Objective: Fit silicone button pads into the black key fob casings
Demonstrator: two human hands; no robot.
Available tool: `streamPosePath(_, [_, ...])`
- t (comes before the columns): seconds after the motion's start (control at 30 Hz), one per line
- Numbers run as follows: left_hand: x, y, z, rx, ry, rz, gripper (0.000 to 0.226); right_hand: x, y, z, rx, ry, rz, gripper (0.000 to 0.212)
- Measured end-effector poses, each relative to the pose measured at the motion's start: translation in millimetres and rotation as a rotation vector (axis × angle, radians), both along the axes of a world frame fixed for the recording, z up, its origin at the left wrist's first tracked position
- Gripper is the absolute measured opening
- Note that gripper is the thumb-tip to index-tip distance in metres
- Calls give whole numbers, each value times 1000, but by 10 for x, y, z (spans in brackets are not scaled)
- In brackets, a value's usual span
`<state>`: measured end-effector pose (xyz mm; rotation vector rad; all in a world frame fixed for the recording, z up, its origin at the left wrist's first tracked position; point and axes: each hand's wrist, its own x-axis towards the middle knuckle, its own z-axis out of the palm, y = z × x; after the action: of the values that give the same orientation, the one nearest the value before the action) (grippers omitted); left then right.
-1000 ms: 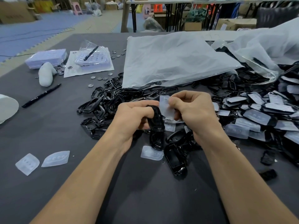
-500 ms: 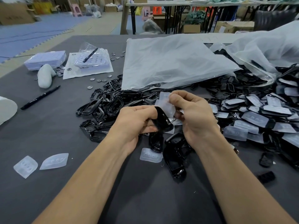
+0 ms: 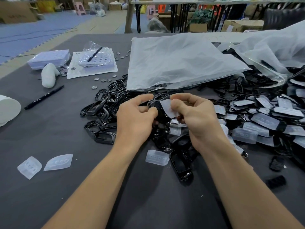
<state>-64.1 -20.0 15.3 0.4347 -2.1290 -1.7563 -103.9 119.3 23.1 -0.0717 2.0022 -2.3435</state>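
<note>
Two hands work together over the middle of the table [image 3: 49, 133], above a heap of black parts. The left hand [image 3: 137, 118] grips one black key fob casing [image 3: 161, 117], with the thumb and the curled fingers closed round its left end. The right hand [image 3: 198, 118] pinches a translucent silicone button pad [image 3: 168, 107] between thumb and forefinger; its other fingers are curled underneath.

One second ago the casing stood nearly upright between the hands, and the pad was held at its far side, apart from the opening. Half a second ago the casing was already tilted. Now it lies more flat and is turned toward the right hand, and the pad lies over its upper face and touches it. Both hands have also moved a little toward the far edge of the table.

I judge that the pad is now being placed into the casing but is not yet seated: its right part stands out past the black rim. Whether its left edge is already inside the frame, I cannot tell. Pressing along the edges seems the next need.

Much work remains. Empty casings [image 3: 102, 108] are heaped toward the left edge, and another loose pad [image 3: 156, 157] waits nearer the near edge. Casings already fitted with pads [image 3: 264, 120] are piled toward the right edge.
</note>
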Motion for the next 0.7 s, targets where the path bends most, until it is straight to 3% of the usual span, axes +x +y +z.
streamPosePath(0.2, [15, -1, 40, 306, -7, -75, 22, 24, -5, -10, 102, 128, 35, 17])
streamPosePath(0.33, [14, 0, 43, 355, -3, -117, 17, 29, 6, 11, 79, 227, 38, 24])
streamPosePath(0.47, [29, 23, 22, 340, 8, -188, 17, 56, -8, 26, 44, 205, 112, 24])
streamPosePath(0.57, [23, 27, 1, 378, 27, -204, 20, 73, -29, -9, 214, 210, 39, 9])
streamPosePath(0.7, [21, 8, -11, 397, 27, -238, 20, 73, -42, -19, 415, 358, -75, 9])
